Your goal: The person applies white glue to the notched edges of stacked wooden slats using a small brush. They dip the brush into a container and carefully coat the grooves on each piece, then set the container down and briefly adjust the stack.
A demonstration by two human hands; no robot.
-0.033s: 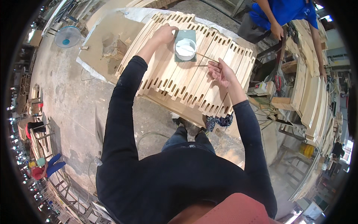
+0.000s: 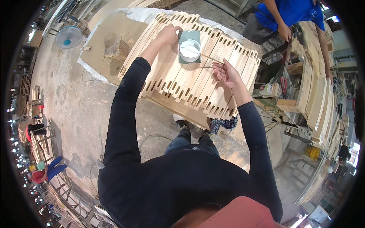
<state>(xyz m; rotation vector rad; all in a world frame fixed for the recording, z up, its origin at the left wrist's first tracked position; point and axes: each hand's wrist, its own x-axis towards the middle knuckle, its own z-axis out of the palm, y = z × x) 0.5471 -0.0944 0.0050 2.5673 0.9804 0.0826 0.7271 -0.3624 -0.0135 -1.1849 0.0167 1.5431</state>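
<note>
A stack of curved, slotted wooden slats [image 2: 190, 81] lies in front of me. A green-sided container of white glue [image 2: 189, 49] stands on the slats. My left hand [image 2: 168, 34] rests on the slats just left of that container, fingers curled against the wood. My right hand [image 2: 225, 71] holds a thin wooden stick [image 2: 210, 57] whose tip points toward the container. Both arms are in black sleeves.
A person in a blue shirt [image 2: 289, 15] stands at the far right beside more stacked wooden pieces [image 2: 315, 87]. A flat board [image 2: 110, 38] with small wood blocks lies left of the slats. A blue fan [image 2: 68, 37] sits on the concrete floor [image 2: 76, 106].
</note>
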